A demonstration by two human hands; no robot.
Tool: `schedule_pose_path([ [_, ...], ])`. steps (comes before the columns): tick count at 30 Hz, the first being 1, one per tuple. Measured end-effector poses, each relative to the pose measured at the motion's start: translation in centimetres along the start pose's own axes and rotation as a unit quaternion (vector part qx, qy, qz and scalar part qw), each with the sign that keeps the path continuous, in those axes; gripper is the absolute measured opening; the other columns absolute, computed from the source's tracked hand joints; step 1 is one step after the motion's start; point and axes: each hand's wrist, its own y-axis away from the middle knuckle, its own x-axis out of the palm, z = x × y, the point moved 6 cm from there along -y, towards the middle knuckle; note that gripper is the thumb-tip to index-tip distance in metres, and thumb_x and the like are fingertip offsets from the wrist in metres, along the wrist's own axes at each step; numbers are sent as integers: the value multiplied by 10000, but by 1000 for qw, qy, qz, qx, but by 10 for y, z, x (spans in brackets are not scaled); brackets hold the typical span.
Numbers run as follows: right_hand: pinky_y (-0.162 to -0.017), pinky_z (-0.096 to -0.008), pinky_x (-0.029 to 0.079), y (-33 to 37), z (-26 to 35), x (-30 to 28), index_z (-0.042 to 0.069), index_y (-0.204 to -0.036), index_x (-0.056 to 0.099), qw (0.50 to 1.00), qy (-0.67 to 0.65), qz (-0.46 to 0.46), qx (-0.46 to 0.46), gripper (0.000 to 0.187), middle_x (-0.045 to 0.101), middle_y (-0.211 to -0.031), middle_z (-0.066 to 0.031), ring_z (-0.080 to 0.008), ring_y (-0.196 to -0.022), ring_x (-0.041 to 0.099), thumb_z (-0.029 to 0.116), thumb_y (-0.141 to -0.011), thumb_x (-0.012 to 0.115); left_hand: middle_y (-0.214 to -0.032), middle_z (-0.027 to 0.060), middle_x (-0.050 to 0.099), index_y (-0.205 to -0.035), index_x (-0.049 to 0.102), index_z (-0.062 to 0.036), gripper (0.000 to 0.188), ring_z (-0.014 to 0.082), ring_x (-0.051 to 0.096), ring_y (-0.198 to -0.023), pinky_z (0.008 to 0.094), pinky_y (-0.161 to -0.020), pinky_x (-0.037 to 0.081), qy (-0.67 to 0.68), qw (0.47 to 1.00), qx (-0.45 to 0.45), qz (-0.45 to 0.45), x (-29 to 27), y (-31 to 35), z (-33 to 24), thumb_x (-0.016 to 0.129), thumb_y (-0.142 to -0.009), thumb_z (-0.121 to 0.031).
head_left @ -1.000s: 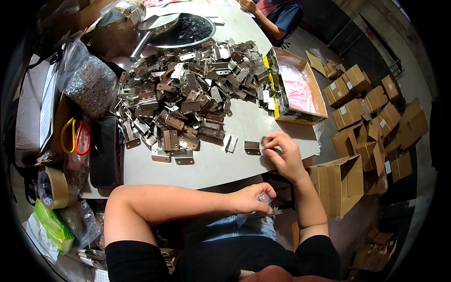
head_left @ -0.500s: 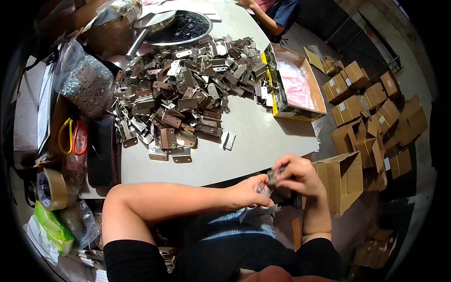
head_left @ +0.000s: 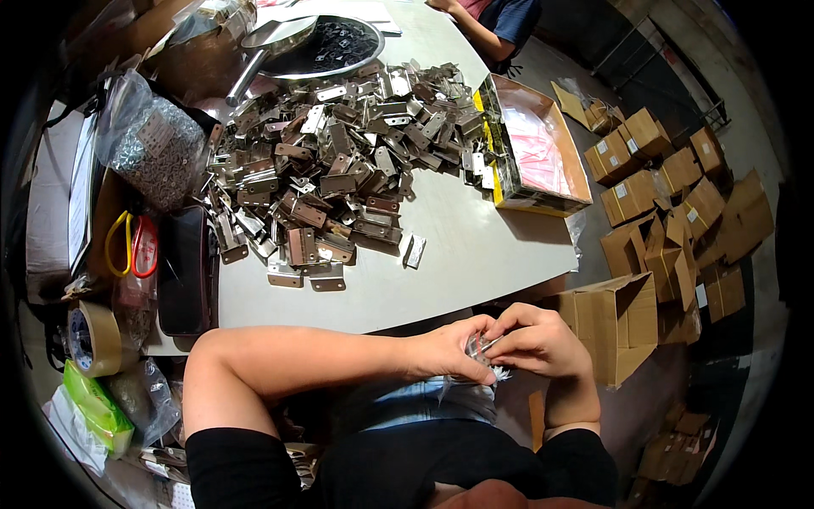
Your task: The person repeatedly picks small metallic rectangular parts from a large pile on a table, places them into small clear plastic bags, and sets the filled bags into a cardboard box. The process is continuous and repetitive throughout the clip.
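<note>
My left hand (head_left: pixel 445 348) is closed around a small clear plastic bag (head_left: pixel 475 348), held over my lap just off the table's front edge. At the bag's mouth my right hand (head_left: pixel 543 343) pinches a small metal bracket (head_left: pixel 488 344); only a thin silver edge of it shows between the fingers. How far it sits inside the bag is hidden. A large heap of bent metal brackets with holes (head_left: pixel 339 170) covers the middle of the table. One single bracket (head_left: pixel 414 251) lies apart at its near right side.
An open carton of clear, red-marked bags (head_left: pixel 536 153) stands at the table's right. Behind the heap is a metal bowl of black parts (head_left: pixel 339 51) with a scoop (head_left: pixel 250 76). Left are a bag of screws (head_left: pixel 161 153), scissors (head_left: pixel 144 246) and tape (head_left: pixel 93 339). Cardboard boxes (head_left: pixel 636 191) crowd the floor right.
My right hand has come down and left, bringing the bracket from above the bag to its mouth. The left hand stays nearly in place.
</note>
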Motion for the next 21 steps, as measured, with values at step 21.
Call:
schedule_pose_path([
  [21,-755,-367,527,-168,-71,7,28,-979,621,982,122,-138,-37,170,601,-1017,-139,-303,-879,629,34,-819,676,-1007,47,551,-1170,508,-69,499,138,528,-913,294,-805,462,-276,960,46,18,-1,-5,10,788,-779,-200],
])
